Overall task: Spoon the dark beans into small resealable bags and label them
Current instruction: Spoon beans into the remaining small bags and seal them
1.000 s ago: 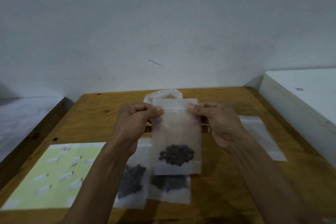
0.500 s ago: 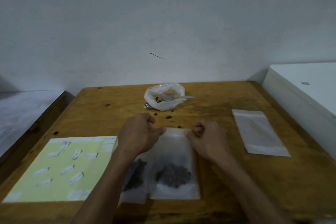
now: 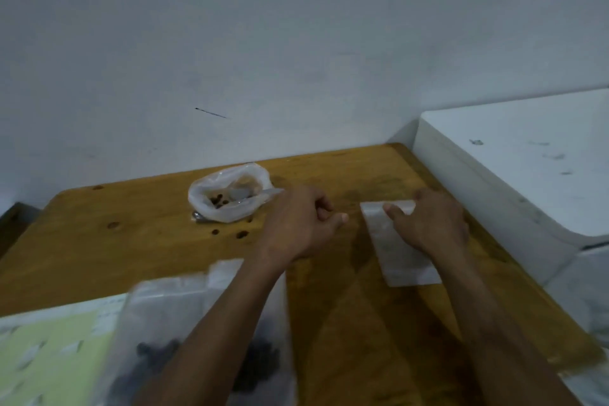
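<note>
Wooden tabletop point(image 3: 138, 241), honey-brown, set against a pale wall, with a white box-like unit point(image 3: 527, 168) along its right edge. Near the far edge, a clear plastic bag of dark beans point(image 3: 230, 196), mouth rolled open, a few beans visible inside and a metal spoon point(image 3: 263, 193) lying across the opening, handle pointing right. Just in front of that bag, a few loose beans point(image 3: 242, 234) scattered on the wood. At right, an empty small resealable bag point(image 3: 400, 250) lying flat, long side running toward the near edge. Right hand point(image 3: 435, 227) resting on that bag's far end, fingers bent, forefinger and thumb at the sealed strip; grip apparently pinching the top edge, though too blurred to be sure how tight. Left hand point(image 3: 303, 224) between the bean bag and the empty bag, hovering low over the wood, fingers loosely curled, thumb extended toward the right, grip holding nothing. At near left, two filled bags point(image 3: 184, 323) lying flat and partly overlapping, dark heaps of beans showing through the plastic, partly hidden under the left forearm, blurred. Beside them at far left, a pale yellow-green label sheet point(image 3: 49, 356) with small white labels on it, its right edge tucked under the filled bags.
</note>
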Motion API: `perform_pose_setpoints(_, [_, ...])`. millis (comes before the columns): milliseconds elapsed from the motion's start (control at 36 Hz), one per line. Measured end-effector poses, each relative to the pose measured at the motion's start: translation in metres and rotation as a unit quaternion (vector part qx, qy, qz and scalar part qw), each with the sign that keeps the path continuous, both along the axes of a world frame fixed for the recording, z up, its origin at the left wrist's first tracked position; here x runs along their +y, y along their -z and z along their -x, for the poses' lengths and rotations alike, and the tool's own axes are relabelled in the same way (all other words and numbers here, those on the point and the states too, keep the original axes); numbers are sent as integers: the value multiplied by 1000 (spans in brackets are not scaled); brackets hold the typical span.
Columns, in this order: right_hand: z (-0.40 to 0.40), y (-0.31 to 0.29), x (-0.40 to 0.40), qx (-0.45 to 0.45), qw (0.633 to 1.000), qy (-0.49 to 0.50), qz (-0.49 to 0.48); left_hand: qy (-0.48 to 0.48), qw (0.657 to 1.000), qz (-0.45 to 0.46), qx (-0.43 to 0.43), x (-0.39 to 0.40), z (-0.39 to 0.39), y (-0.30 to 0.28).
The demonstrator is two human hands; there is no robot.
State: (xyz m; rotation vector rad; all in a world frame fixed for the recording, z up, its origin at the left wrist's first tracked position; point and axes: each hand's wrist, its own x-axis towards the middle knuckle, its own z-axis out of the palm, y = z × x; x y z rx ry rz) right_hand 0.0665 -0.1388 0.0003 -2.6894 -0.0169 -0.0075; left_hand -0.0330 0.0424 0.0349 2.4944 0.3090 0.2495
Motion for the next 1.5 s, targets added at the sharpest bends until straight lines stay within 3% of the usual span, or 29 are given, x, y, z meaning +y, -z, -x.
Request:
perform_pose_setpoints(167, [-17, 12, -10, 72, 997, 4, 13, 29, 997, 4, 69, -35, -58, 26])
perform_pose_setpoints(306, [-20, 14, -11, 74, 996, 0, -52, 64, 984, -100, 135, -44, -82, 39])
perform_pose_setpoints(361, [-22, 15, -14, 67, 989, 0, -131, 69, 983, -89, 144, -43, -86, 40])
perform_pose_setpoints(500, [-20, 14, -15, 27, 945, 2, -326, 53, 992, 16, 117, -40, -80, 39])
perform_pose_setpoints(556, [-18, 9, -15, 40, 924, -14, -381, 20, 992, 97, 76, -38, -76, 34])
perform_pose_setpoints(639, [-11, -9, -15, 38, 887, -48, -458, -26, 961, 271, 42, -33, -66, 20])
perform_pose_setpoints(778, [5, -35, -7, 59, 845, -104, -522, -71, 907, 415, -26, -14, -47, -1])
perform_pose_setpoints(861, [15, -45, 7, 74, 825, -131, -544, -57, 884, 461, -49, 3, -29, -14])
perform_pose_setpoints(972, [30, -57, 35, 102, 773, -156, -607, -19, 888, 454, -76, 23, 0, -29])
perform_pose_setpoints(1056, [39, -65, 54, 106, 765, -210, -599, -14, 918, 372, -138, 41, 23, -40])
perform_pose_setpoints(1167, [53, -77, 81, 12, 832, -310, -460, -39, 953, 249, -170, 70, 48, -56])
perform_pose_setpoints(1278, [79, -81, 116, -70, 849, -296, -432, -198, 945, 83, -245, 84, 70, -60])
perform_pose_setpoints(1333, [91, -80, 133, -98, 845, -289, -440, -212, 930, 108, -282, 83, 80, -63])
perform_pose_setpoints(1389, [101, -79, 147, -90, 834, -315, -443, -180, 924, 211, -262, 82, 85, -65])
perform_pose_setpoints(1500, [112, -76, 160, -11, 807, -391, -443, -147, 899, 338, -237, 90, 89, -58])
